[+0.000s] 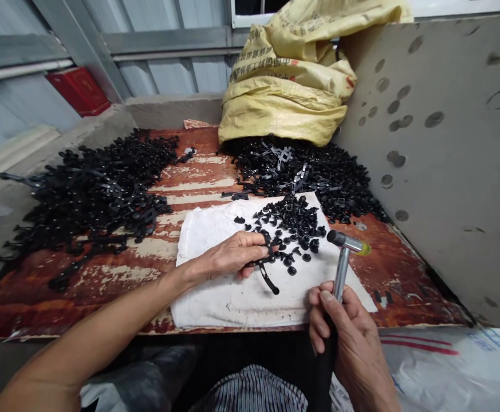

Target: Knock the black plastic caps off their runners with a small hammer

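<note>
My left hand (230, 257) rests over a folded white cloth (228, 297), pinching a black plastic strip (267, 274) that hangs down from its fingers. My right hand (348, 343) grips the metal handle of a small hammer (341, 272), whose steel head with a yellow tip (347, 242) is raised near the cloth's right side. A heap of small black round plastic pieces (286, 229) lies on the cloth just beyond my left fingers. Larger heaps of black plastic parts lie behind it (305, 171) and to the left (99, 191).
The heaps and cloth lie on a worn, red-brown painted board (404, 274). A yellow woven sack (284, 86) slumps at the back, and a scuffed grey panel (439, 143) stands along the right. A white plastic sack (447, 366) lies low at right.
</note>
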Available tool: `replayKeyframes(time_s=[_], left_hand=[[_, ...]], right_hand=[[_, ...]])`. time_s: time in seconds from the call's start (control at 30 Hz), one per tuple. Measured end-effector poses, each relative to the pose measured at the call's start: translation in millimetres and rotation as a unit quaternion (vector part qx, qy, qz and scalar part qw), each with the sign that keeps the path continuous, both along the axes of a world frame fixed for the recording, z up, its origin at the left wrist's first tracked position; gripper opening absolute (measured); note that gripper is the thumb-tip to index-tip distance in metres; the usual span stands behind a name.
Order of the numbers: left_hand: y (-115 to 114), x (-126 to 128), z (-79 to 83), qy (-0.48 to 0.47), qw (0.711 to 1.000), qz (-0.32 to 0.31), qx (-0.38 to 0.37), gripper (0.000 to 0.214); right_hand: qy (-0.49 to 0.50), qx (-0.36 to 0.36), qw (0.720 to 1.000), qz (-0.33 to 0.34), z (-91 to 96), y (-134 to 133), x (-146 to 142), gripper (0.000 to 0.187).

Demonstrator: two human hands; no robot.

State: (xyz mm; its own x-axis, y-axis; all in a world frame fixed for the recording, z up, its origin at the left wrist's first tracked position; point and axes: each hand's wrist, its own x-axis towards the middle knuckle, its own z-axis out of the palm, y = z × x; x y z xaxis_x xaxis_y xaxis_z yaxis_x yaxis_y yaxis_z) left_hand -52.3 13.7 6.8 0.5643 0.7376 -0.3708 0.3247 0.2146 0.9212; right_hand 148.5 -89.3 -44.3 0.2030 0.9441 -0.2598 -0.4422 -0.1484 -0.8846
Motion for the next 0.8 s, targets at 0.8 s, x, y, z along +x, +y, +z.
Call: replayKeyframes(time_s=[0.8], left_hand=[[-10,-5,-16.3,-0.043,0.983,0.112,-0.142,0.030]], right_hand=[[-0.024,-0.004,0.999,0.035,3.6,2,5,0.031]])
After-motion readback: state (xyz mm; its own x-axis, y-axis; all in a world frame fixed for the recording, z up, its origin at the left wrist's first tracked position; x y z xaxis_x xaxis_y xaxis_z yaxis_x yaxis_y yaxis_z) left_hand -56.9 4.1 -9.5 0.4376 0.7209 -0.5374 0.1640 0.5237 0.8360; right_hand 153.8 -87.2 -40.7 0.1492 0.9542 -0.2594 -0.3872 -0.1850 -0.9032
